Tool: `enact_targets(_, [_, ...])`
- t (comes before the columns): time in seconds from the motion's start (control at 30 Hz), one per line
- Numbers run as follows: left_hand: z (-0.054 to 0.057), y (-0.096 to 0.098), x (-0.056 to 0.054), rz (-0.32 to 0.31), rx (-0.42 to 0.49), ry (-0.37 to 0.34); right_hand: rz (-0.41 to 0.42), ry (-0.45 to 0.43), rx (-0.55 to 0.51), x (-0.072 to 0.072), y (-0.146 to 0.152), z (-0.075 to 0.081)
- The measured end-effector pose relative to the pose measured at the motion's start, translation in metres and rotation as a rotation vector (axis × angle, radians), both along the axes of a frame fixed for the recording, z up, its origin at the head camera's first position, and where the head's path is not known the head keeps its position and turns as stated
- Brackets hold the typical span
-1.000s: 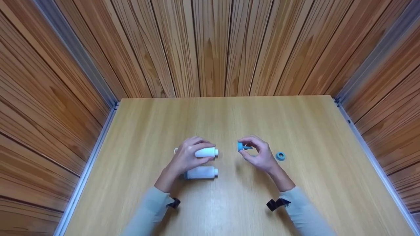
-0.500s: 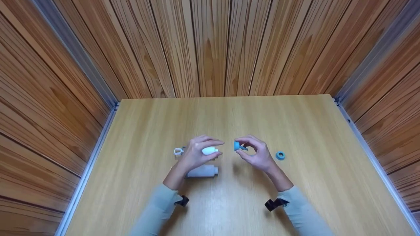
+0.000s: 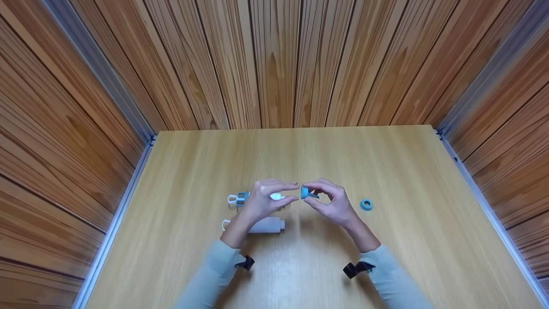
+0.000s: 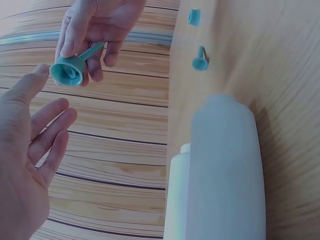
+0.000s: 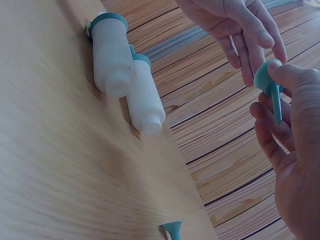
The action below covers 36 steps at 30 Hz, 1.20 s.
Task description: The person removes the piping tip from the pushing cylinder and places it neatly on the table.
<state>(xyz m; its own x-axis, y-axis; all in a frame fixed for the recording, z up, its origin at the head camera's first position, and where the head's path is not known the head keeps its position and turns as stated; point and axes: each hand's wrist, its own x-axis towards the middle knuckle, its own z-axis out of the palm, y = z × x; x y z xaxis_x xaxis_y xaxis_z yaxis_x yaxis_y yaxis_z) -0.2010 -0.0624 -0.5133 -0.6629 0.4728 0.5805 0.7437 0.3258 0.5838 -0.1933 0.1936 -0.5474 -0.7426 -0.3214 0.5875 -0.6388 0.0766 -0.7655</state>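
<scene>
Between thumb and fingers of my right hand (image 3: 333,201), a small teal funnel-shaped cap (image 3: 305,192) with a thin stem is pinched above the table. Its round opening faces my left hand (image 3: 263,199), as the left wrist view shows the cap (image 4: 69,74). My left fingers are extended and spread, holding nothing, their tips very near the cap's rim; whether they touch it is unclear. Under my left hand, two white bottles lie on their sides: the farther bottle (image 5: 145,102), partly covered in the head view, and the nearer bottle (image 3: 268,225).
At the right on the table lies a teal ring-like part (image 3: 366,204). The left wrist view also shows a second teal part (image 4: 200,61) with a stem. The farther bottle has a teal collar and white loop (image 3: 233,199). Wooden panels (image 3: 274,64) rise behind the table.
My left hand has moved right, away from over the farther bottle, uncovering its collar and loop. The right hand has shifted slightly left with the cap, so the hands are closer together.
</scene>
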Motion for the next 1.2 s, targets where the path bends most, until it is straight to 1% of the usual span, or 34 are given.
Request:
enact_targets(0.2, [-0.0001,0.0042,-0.0014,-0.033,0.022,0.030,0.018,0.014,-0.015,-0.0013,-0.0032,0.0028])
enact_targets(0.33, [-0.0007,0.0057,-0.0012,-0.043,0.016,0.014,0.031,0.018,-0.015,-0.0022,-0.0047,0.0025])
enact_targets(0.47, [-0.0013,0.0066,-0.0012,-0.043,0.014,0.003,0.036,0.022,-0.019,-0.0028,-0.0053,0.0010])
enact_targets(0.77, [-0.0019,0.0074,-0.0025,-0.049,0.033,0.029,0.034,0.014,-0.010,-0.0031,-0.0040,0.0018])
enact_targets(0.97, [-0.0004,0.0067,-0.0034,-0.059,0.050,0.043,0.026,0.012,-0.007,-0.0031,-0.0017,0.0020])
enact_targets(1.2, [0.0017,0.0036,-0.0038,-0.040,0.064,0.068,0.011,0.022,-0.004,-0.0040,0.0037,-0.0001])
